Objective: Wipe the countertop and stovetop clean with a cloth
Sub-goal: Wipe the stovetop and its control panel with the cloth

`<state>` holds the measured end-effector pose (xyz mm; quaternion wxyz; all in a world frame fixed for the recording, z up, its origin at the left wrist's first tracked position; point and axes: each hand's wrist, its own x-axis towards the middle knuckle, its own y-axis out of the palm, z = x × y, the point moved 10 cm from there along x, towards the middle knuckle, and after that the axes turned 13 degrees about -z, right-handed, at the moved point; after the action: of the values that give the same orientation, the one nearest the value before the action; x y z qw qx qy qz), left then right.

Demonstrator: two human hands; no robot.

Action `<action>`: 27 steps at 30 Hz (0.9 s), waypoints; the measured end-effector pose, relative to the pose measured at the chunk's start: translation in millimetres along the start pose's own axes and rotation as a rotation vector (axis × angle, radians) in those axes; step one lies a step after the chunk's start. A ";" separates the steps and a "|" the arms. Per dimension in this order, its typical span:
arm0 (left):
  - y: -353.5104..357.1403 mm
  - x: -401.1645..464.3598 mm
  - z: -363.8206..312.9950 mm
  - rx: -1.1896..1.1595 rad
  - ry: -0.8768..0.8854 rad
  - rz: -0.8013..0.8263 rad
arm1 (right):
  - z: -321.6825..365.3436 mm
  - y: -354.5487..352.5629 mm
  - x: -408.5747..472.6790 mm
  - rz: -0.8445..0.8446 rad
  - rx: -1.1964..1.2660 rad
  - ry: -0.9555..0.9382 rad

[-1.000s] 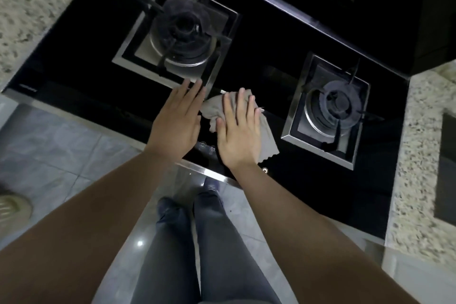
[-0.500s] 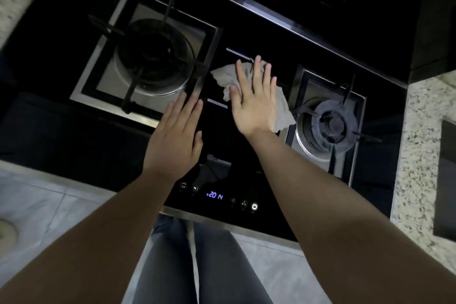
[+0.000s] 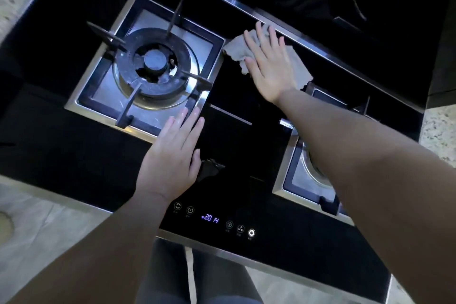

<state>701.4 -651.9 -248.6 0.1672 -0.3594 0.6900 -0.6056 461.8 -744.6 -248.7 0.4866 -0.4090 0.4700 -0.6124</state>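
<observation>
Black glass stovetop (image 3: 237,145) fills the frame. Our right hand (image 3: 269,61), fingers spread flat, presses the crumpled grey cloth (image 3: 234,49) against the glass at upper centre, just under the steel back trim (image 3: 308,39), likely to reach the far strip. Our left hand (image 3: 172,155) lies flat and open at centre, probably bracing us, fingertips at the left burner (image 3: 153,61) frame's corner. Speckled countertop (image 3: 439,131) shows blurred at the right edge.

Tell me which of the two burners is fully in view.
The left burner, beside the left hand. The right burner is mostly hidden under the right forearm.
</observation>
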 end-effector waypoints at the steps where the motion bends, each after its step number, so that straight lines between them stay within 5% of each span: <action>1: -0.6 -0.1 0.2 -0.013 -0.007 -0.003 | 1.7 0.6 1.6 0.011 0.015 -0.032; 10: 1.1 1.7 2.7 -0.012 -0.010 0.011 | 36.0 3.0 56.0 0.053 0.101 -0.335; 18: 0.1 1.9 0.2 -0.006 -0.018 0.002 | -53.1 -12.0 -14.6 0.230 0.014 -0.344; 27: 0.7 2.8 1.1 -0.039 -0.021 -0.017 | 48.5 3.4 76.8 0.070 0.069 -0.493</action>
<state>700.0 -654.6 -249.0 0.1621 -0.3746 0.6971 -0.5895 494.3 -828.7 -237.8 0.6212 -0.5126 0.3300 -0.4924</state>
